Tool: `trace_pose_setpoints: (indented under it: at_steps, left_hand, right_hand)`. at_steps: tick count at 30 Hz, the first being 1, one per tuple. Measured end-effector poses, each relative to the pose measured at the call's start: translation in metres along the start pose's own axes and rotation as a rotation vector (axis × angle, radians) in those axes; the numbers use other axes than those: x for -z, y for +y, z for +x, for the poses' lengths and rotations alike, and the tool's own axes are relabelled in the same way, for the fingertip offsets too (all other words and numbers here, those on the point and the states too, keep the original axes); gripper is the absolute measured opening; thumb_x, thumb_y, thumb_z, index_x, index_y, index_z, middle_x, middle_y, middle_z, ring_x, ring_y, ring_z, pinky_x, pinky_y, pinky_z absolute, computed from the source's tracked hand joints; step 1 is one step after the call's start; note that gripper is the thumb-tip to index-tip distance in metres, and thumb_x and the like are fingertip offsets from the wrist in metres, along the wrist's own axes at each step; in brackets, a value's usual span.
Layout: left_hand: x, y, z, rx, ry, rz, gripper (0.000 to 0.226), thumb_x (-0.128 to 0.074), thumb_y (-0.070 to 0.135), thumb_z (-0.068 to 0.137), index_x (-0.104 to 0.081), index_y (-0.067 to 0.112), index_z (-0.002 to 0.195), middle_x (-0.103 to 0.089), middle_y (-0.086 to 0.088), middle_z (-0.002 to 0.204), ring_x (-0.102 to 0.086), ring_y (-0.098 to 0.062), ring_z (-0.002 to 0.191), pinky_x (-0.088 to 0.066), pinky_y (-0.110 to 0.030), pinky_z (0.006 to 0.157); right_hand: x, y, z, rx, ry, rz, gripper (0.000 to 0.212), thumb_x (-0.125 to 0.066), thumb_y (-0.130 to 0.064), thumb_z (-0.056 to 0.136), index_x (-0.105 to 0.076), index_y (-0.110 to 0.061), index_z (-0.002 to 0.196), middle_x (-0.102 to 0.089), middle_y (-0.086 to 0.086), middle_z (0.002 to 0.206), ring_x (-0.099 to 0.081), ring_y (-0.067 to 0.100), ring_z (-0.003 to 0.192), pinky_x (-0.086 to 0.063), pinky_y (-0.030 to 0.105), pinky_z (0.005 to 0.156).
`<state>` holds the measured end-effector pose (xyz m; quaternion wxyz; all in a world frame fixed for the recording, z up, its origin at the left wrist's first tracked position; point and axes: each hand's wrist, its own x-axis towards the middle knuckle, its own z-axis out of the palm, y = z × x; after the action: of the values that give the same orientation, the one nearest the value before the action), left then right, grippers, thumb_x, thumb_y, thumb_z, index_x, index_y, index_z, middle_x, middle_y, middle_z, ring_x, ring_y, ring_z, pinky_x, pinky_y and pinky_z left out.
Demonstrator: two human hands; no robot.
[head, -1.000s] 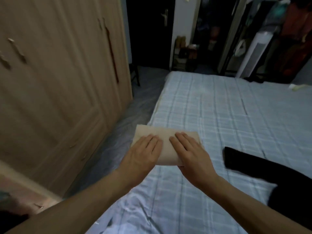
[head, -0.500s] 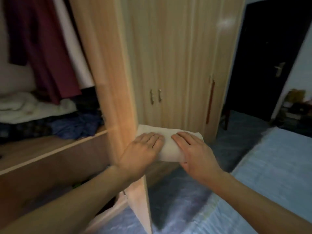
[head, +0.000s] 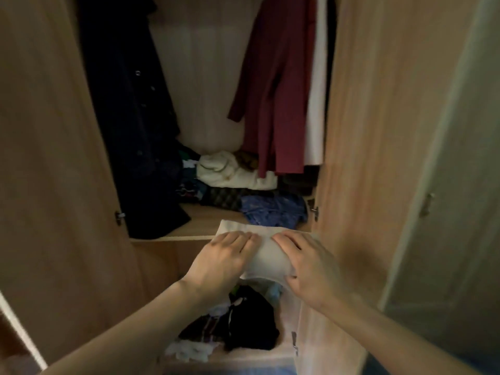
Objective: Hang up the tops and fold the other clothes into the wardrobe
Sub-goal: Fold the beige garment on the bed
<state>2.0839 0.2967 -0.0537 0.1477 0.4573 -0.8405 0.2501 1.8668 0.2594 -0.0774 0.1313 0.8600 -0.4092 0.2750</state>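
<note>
A folded beige garment [head: 266,255] is held in the air between both hands, in front of the open wardrobe [head: 357,131]. My left hand [head: 221,258] grips its left side, fingers lying over the top. My right hand [head: 311,263] grips its right side the same way, thumb tucked under the near edge. The garment hovers at the front edge of the wooden shelf [head: 205,220], above an open drawer [head: 235,331] holding dark and light clothes.
A dark coat [head: 132,125] hangs at the left, a maroon coat [head: 273,98] and a white garment [head: 315,109] at the right. Piled clothes, among them a cream one [head: 230,171] and a blue one [head: 273,209], cover the back of the shelf. Open doors flank both sides.
I have turned from the bed to the wardrobe, carrying the folded beige garment in both hands. It has gone from lying on the bed to hovering at the shelf's front edge.
</note>
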Motion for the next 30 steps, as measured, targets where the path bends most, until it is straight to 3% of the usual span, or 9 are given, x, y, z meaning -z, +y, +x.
trace_pose_setpoints:
  at_steps: [5, 10, 19, 27, 30]
  left_hand:
    - [-0.034, -0.082, -0.012, 0.034, 0.046, 0.053, 0.048, -0.049, 0.018, 0.079, -0.067, 0.003, 0.121, -0.071, -0.008, 0.111, -0.070, -0.026, 0.102, -0.058, -0.033, 0.084]
    - [-0.066, -0.152, -0.011, 0.076, 0.017, 0.033, 0.055, -0.079, 0.011, 0.068, -0.067, 0.005, 0.122, -0.071, -0.008, 0.113, -0.070, -0.025, 0.104, -0.058, -0.033, 0.086]
    - [-0.131, -0.219, 0.011, 0.161, -0.089, 0.004, 0.059, -0.084, 0.006, 0.064, -0.068, 0.007, 0.121, -0.072, -0.008, 0.112, -0.070, -0.025, 0.103, -0.059, -0.034, 0.085]
    - [-0.215, -0.273, 0.076, 0.203, -0.172, -0.004, 0.063, -0.091, 0.015, 0.050, -0.073, 0.014, 0.110, -0.075, -0.001, 0.100, -0.073, -0.017, 0.090, -0.057, -0.024, 0.074]
    - [-0.247, -0.304, 0.110, 0.202, -0.181, -0.016, 0.062, -0.089, 0.011, 0.049, -0.074, 0.010, 0.109, -0.075, -0.005, 0.095, -0.073, -0.022, 0.084, -0.059, -0.027, 0.068]
  right_hand:
    - [-0.057, -0.022, 0.073, 0.054, -0.021, 0.034, 0.082, -0.078, -0.020, 0.056, -0.052, -0.021, 0.134, -0.057, 0.000, 0.130, -0.056, 0.021, 0.120, -0.049, 0.036, 0.101]
    - [-0.099, -0.036, 0.132, 0.045, -0.043, 0.040, 0.084, -0.081, -0.021, 0.053, -0.053, -0.024, 0.132, -0.059, -0.003, 0.128, -0.059, 0.020, 0.116, -0.055, 0.033, 0.092]
    - [-0.175, -0.014, 0.203, 0.026, -0.181, 0.083, 0.080, -0.080, -0.020, 0.064, -0.050, -0.026, 0.137, -0.056, -0.004, 0.133, -0.055, 0.021, 0.121, -0.054, 0.038, 0.092]
    - [-0.263, 0.057, 0.275, 0.041, -0.303, 0.123, 0.076, -0.075, -0.021, 0.074, -0.042, -0.029, 0.142, -0.051, -0.003, 0.136, -0.052, 0.024, 0.119, -0.053, 0.038, 0.088]
    - [-0.293, 0.090, 0.313, 0.051, -0.287, 0.157, 0.076, -0.075, -0.020, 0.076, -0.042, -0.029, 0.143, -0.050, -0.004, 0.140, -0.052, 0.023, 0.121, -0.051, 0.035, 0.089]
